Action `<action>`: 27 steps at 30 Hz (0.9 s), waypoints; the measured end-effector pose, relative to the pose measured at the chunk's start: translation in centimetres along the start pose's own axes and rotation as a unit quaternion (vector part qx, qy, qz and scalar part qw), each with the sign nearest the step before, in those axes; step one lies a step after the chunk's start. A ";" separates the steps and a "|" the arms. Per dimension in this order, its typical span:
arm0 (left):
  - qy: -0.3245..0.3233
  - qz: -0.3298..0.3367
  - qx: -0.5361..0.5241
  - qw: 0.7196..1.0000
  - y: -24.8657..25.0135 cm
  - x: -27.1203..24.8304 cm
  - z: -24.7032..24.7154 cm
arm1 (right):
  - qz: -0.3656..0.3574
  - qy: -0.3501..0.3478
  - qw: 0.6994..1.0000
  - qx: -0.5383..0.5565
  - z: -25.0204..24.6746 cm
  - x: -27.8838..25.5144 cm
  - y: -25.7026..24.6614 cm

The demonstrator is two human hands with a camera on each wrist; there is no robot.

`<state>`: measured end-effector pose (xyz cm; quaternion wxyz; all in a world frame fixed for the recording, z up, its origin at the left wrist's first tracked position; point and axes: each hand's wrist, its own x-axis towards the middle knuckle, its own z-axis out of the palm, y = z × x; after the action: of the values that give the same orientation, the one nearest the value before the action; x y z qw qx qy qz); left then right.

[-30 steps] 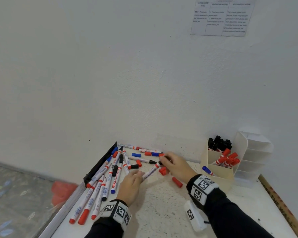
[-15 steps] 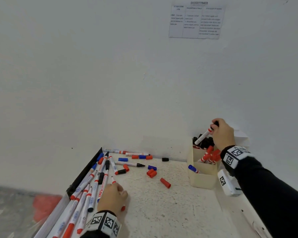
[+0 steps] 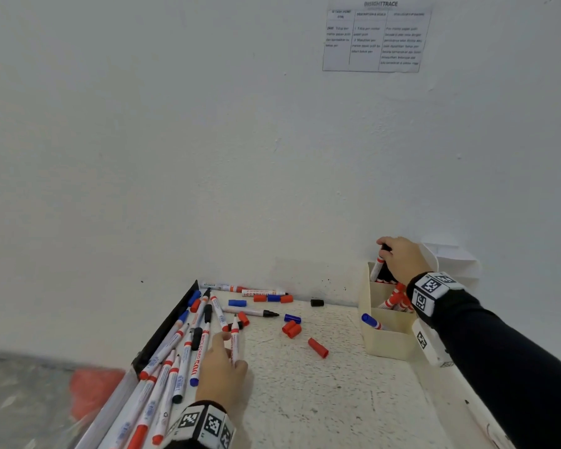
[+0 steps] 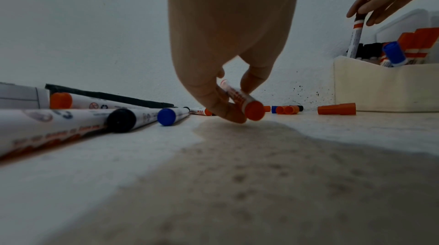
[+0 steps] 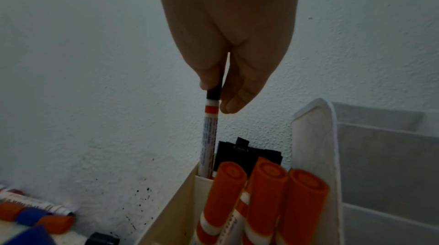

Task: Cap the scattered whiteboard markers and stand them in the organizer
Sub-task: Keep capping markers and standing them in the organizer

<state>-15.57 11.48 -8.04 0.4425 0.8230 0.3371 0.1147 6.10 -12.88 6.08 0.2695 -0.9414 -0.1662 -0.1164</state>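
My right hand (image 3: pixel 386 251) pinches the black cap of a white marker (image 3: pixel 378 268) held upright, its lower end inside the back compartment of the cream organizer (image 3: pixel 387 346), among black-capped markers. In the right wrist view the hand (image 5: pixel 219 95) holds the marker (image 5: pixel 209 136) by the cap. Red-capped markers (image 3: pixel 395 299) fill the middle compartment and a blue one (image 3: pixel 371 320) leans in the front. My left hand (image 3: pixel 230 348) pinches a red-ended marker (image 4: pixel 240 99) just above the table, beside the pile of loose markers (image 3: pixel 175 351).
Loose caps lie on the table: a red one (image 3: pixel 318 347), a red pair (image 3: pixel 291 328), a blue one (image 3: pixel 292 318), a black one (image 3: pixel 317 302) by the wall. A white tiered holder (image 3: pixel 450 257) stands behind the organizer. A black strip (image 3: pixel 166 325) edges the table's left side.
My right hand carried the black-capped marker from the table's middle to the organizer and lowered it into the back compartment. My left hand shifted to the pile and picked up a red marker.
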 end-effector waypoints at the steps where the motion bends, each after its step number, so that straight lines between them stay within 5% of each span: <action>1: 0.001 0.002 -0.001 1.000 0.1 0.0 0.0 | -0.006 0.006 1.000 0.001 0.1 0.2 0.1; 8: -0.010 0.017 -0.022 1.000 0.2 -0.3 0.1 | 0.023 0.041 0.997 0.058 1.7 1.2 0.9; 14: -0.012 0.019 -0.021 1.000 0.1 -0.1 0.2 | 0.012 -0.079 0.991 -0.106 3.6 1.3 2.0; 20: -0.021 0.025 -0.012 0.999 -0.2 0.2 0.2 | 0.007 -0.021 0.994 -0.107 4.0 1.3 2.3; 27: -0.017 0.037 -0.008 0.999 -0.3 0.1 0.2 | -0.020 -0.113 0.977 -0.182 5.2 0.7 2.7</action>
<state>-15.58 11.52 -8.41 0.4506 0.8328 0.2983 0.1198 8.43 -12.07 0.74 0.0706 -0.9782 -0.1907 -0.0428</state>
